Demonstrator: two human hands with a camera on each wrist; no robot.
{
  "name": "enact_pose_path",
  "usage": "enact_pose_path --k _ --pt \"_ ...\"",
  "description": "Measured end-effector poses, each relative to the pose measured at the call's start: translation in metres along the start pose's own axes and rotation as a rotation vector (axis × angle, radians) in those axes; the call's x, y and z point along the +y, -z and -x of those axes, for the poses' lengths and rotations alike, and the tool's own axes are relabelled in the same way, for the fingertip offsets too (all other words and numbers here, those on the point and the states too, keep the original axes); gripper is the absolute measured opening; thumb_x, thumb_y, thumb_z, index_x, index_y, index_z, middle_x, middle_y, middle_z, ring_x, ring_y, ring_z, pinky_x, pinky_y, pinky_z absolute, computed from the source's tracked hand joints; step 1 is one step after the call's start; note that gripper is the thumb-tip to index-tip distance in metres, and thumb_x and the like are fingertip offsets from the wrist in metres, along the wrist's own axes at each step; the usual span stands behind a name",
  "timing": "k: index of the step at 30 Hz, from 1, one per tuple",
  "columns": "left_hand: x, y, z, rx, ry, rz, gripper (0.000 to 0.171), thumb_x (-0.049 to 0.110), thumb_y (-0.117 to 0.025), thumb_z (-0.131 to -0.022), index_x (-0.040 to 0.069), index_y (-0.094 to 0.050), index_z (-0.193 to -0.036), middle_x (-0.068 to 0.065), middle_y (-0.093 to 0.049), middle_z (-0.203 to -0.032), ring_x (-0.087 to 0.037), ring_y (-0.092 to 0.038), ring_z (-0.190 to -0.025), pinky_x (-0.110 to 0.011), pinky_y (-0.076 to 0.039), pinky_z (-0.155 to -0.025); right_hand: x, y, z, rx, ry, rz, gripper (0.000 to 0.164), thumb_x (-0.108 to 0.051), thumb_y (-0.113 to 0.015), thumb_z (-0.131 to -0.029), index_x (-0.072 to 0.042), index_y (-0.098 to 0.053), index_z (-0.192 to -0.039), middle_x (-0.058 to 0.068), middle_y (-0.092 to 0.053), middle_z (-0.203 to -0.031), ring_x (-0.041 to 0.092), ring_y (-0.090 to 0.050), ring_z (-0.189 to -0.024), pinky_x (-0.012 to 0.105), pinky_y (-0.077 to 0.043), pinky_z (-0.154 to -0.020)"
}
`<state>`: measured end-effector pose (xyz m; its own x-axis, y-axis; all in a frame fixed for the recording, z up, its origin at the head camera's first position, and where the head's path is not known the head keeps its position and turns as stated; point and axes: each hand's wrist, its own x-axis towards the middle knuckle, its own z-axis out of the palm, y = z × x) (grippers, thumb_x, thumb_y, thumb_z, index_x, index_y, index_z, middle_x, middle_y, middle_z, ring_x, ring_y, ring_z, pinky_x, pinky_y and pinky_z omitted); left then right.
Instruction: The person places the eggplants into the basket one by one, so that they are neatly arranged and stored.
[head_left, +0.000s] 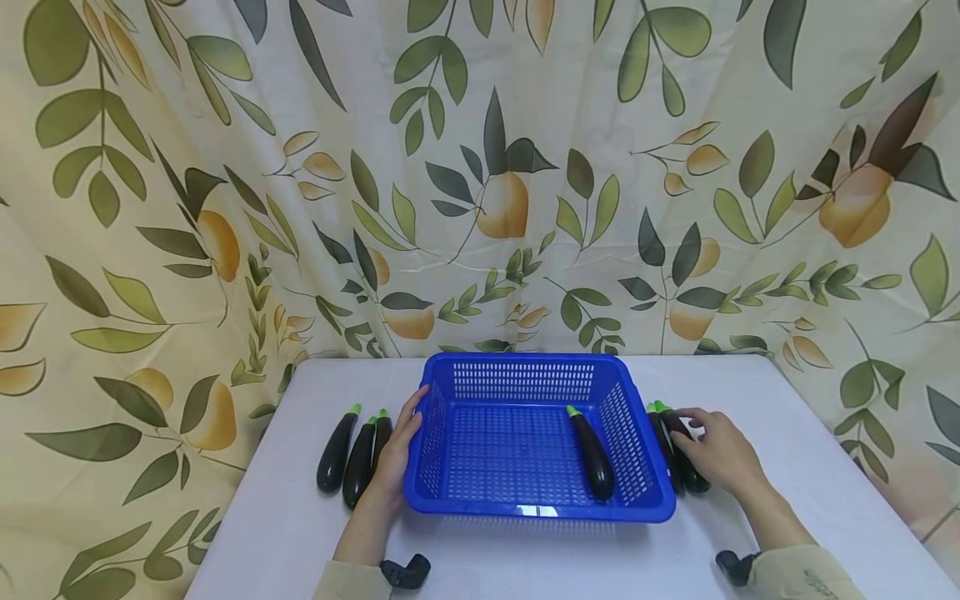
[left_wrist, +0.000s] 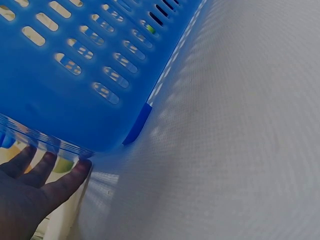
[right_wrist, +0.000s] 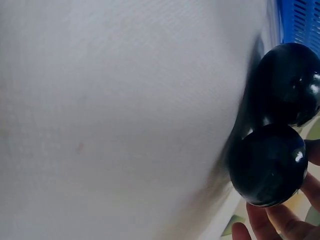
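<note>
A blue plastic basket [head_left: 517, 510] stands on the table with one dark eggplant [head_left: 592, 457] lying inside, toward its right side. My left hand [head_left: 396, 458] rests against the basket's left wall, fingers extended; in the left wrist view its fingertips touch the basket [left_wrist: 60, 107] near a corner. Right of the basket, my right hand [head_left: 716, 450] grips the outer of two eggplants, thumb and fingers around its upper part. Seen from its rounded end in the right wrist view, this gripped eggplant [right_wrist: 270, 165] touches the other eggplant [right_wrist: 290, 82], which lies between it and the basket.
Several eggplants [head_left: 335, 457] lie left of the basket, partly behind the left forearm. A white cloth [head_left: 540, 567] covers the table. Behind it hangs a leaf-and-fruit curtain [head_left: 495, 275]. Each wrist wears a small black device [head_left: 406, 572].
</note>
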<state>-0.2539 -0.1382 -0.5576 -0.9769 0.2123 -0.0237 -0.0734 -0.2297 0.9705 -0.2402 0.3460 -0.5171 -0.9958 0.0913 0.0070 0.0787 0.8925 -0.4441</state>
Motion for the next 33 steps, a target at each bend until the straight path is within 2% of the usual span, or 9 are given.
enact_pose_path --k 15,23,33 --pt "-0.0004 0.0007 -0.0014 0.010 0.014 -0.006 0.048 0.042 -0.031 -0.113 0.040 -0.031 -0.161 0.006 -0.014 -0.175 -0.028 -0.005 -0.163 -0.064 -0.002 -0.128 0.0073 -0.0044 -0.0025 -0.029 -0.007 0.015 0.045 -0.023 -0.064 -0.098 -0.001 -0.060 -0.137 0.039 -0.057 -0.125 0.053 -0.060 -0.106 0.060 -0.054 -0.077" --pt "-0.0028 0.0023 -0.0023 0.004 0.009 0.008 0.049 0.042 -0.033 -0.112 0.040 -0.031 -0.161 0.007 -0.013 -0.175 -0.028 -0.004 -0.163 -0.064 0.000 -0.128 0.0080 -0.0053 -0.0031 -0.052 -0.009 0.005 0.043 -0.020 -0.064 -0.097 0.001 -0.062 -0.135 0.041 -0.058 -0.127 0.056 -0.059 -0.110 0.067 -0.052 -0.084" --pt "-0.0029 0.0023 -0.0019 0.001 0.010 0.006 0.049 0.043 -0.034 -0.112 0.040 -0.031 -0.161 0.006 -0.013 -0.175 -0.029 -0.003 -0.163 -0.065 0.000 -0.128 0.0097 -0.0053 -0.0058 -0.049 -0.014 0.003 0.043 -0.019 -0.064 -0.097 0.001 -0.062 -0.135 0.040 -0.058 -0.126 0.054 -0.060 -0.107 0.065 -0.052 -0.082"
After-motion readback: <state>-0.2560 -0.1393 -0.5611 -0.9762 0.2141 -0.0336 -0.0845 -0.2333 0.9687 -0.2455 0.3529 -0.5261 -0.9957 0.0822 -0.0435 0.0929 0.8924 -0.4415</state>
